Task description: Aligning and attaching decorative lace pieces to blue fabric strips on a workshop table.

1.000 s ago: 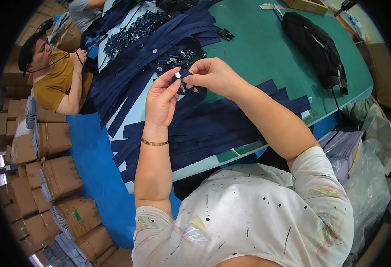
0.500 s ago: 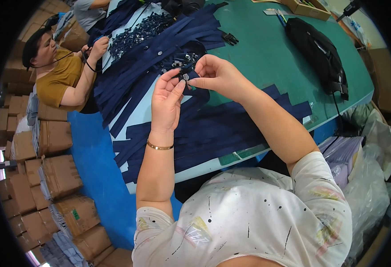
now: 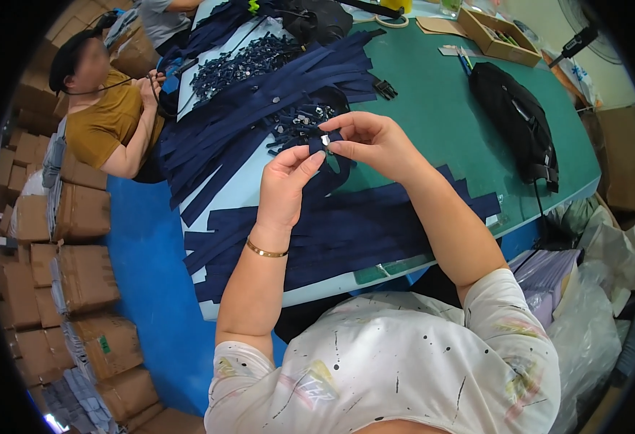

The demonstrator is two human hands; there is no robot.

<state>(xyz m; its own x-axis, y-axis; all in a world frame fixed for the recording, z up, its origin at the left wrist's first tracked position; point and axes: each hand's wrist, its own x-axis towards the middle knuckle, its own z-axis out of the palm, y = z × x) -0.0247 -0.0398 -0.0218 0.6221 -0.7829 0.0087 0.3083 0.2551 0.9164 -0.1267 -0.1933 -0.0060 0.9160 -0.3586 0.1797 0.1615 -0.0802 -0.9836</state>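
Observation:
A dark navy fabric strap hangs in a loop between my hands above the table. My left hand pinches the strap between thumb and fingers. From the other side, my right hand closes thumb and fingertips on the strap, at a small shiny metal clip. Whether the clip is fastened to the strap I cannot tell. Just beyond my fingers lies a heap of small navy pieces with metal clips. Long navy straps are layered under my forearms, and more straps lie beyond the heap.
A larger pile of clipped pieces lies farther off. The green table bears a black bag, a black buckle and a wooden box. At left, a co-worker handles something blue near stacked cartons.
My hands have shifted slightly right and nearer to me with the strap, and the metal clip shows more plainly. The co-worker's hands have moved. The whole view has shifted a little.

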